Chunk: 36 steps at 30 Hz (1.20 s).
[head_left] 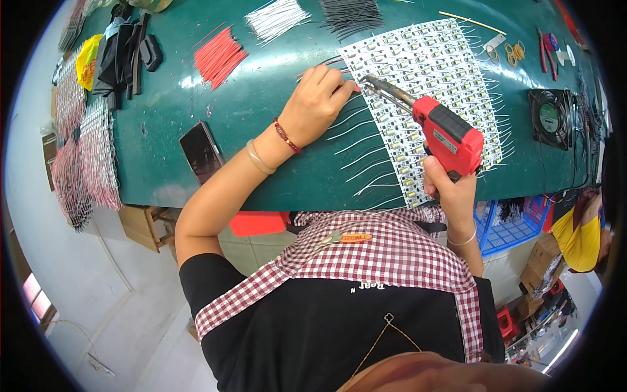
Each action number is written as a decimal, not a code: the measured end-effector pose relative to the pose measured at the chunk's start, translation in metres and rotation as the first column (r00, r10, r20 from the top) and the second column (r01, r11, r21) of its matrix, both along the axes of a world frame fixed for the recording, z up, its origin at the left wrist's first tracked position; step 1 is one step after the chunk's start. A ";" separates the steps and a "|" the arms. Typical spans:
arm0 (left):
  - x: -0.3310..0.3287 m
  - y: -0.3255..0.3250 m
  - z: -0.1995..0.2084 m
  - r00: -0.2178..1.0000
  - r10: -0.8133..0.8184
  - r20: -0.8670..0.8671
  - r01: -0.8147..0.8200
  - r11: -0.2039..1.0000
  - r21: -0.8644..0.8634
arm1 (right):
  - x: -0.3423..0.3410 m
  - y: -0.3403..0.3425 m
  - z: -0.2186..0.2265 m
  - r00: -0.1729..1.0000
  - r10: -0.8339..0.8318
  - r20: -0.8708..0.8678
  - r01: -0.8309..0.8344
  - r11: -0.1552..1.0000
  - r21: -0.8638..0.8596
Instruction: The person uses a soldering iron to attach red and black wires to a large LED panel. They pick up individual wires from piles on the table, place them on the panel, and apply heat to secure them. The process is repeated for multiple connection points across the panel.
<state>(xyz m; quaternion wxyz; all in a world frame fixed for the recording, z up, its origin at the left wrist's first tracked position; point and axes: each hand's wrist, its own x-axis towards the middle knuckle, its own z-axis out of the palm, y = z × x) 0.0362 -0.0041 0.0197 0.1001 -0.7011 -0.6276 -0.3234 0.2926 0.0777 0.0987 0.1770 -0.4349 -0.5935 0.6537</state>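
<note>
My right hand point(450, 186) is wrapped round the grip of a red and black soldering gun point(450, 134). Its metal tip reaches the left edge of a white panel of small LED circuit boards point(424, 59). At that same edge my left hand point(318, 98) pinches a red wire point(356, 89), whose end shows beside the gun's tip; the fingertips are partly hidden. White wires point(366, 160) stick out along the panel's near left side, and more fringe its right side.
Bundles of red wires point(221, 57), white wires point(277, 21) and black wires point(353, 16) lie on the green table point(261, 72). A phone point(200, 151) rests left of my forearm. Wired boards point(98, 147) hang at the left edge. A black fan point(550, 117) stands right; below is a blue crate point(509, 228).
</note>
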 end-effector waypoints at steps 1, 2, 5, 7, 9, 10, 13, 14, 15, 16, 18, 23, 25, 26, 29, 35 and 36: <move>0.000 0.000 0.000 1.000 0.000 0.000 0.000 1.000 -0.004 | 0.000 0.000 0.001 1.000 -0.009 -0.006 0.009 1.000 -0.001; 0.000 0.000 0.000 1.000 0.000 -0.002 0.000 1.000 -0.005 | 0.001 0.000 0.001 1.000 -0.008 -0.008 0.008 1.000 0.002; 0.000 0.000 0.000 1.000 0.000 -0.006 0.000 1.000 -0.002 | 0.003 0.000 0.001 1.000 -0.011 -0.016 0.012 1.000 0.005; 0.000 0.000 0.000 1.000 -0.001 -0.005 0.001 1.000 0.004 | 0.003 -0.001 0.000 0.999 -0.022 -0.023 0.022 1.000 -0.003; -0.001 0.001 -0.002 1.000 -0.002 -0.009 0.002 1.000 0.002 | 0.005 0.000 0.001 0.998 -0.029 -0.047 0.029 1.000 -0.006; -0.002 0.001 -0.002 1.000 -0.004 -0.012 0.004 1.000 -0.001 | 0.006 0.000 0.001 0.998 -0.034 -0.059 0.034 0.999 -0.009; -0.002 -0.001 -0.001 1.000 -0.011 -0.005 0.011 1.000 0.011 | 0.009 -0.001 0.003 0.996 -0.054 -0.075 0.052 0.998 -0.021; -0.002 -0.001 0.002 1.000 -0.020 -0.002 0.020 0.999 0.027 | 0.010 -0.001 0.002 0.995 -0.053 -0.081 0.051 0.998 -0.028; 0.000 -0.003 0.007 1.000 -0.028 0.000 0.028 0.999 0.043 | 0.012 -0.001 0.001 0.995 -0.053 -0.087 0.050 0.998 -0.036; 0.002 -0.004 0.009 0.999 -0.039 0.003 0.039 0.997 0.059 | 0.014 -0.002 0.001 0.994 -0.056 -0.092 0.052 0.998 -0.044; 0.009 -0.006 0.010 0.999 -0.030 0.021 0.029 0.999 0.037 | 0.018 -0.004 -0.001 0.995 -0.059 -0.082 0.055 0.997 -0.049; 0.015 -0.007 0.002 1.000 0.002 0.026 -0.002 1.000 -0.003 | 0.018 -0.007 -0.001 0.999 -0.045 -0.003 0.045 0.997 -0.059; 0.016 -0.008 0.003 1.000 0.022 0.020 -0.022 1.000 -0.014 | 0.020 -0.006 -0.003 1.000 -0.021 0.016 0.022 0.998 -0.052; 0.017 -0.008 0.002 0.999 0.025 0.020 -0.025 1.000 -0.013 | 0.020 -0.007 -0.004 0.999 -0.029 0.018 0.030 0.998 -0.051; 0.019 -0.008 0.000 0.999 0.034 0.017 -0.034 0.999 -0.015 | 0.020 -0.008 -0.004 0.999 -0.039 0.014 0.040 0.998 -0.053; 0.020 -0.007 -0.001 0.999 0.029 0.030 -0.029 1.000 -0.005 | 0.024 -0.008 -0.008 0.999 -0.008 0.051 0.010 0.999 -0.043; 0.021 -0.007 0.000 0.999 0.031 0.032 -0.030 1.000 -0.007 | 0.024 -0.008 -0.008 0.997 -0.004 0.074 0.006 0.999 -0.033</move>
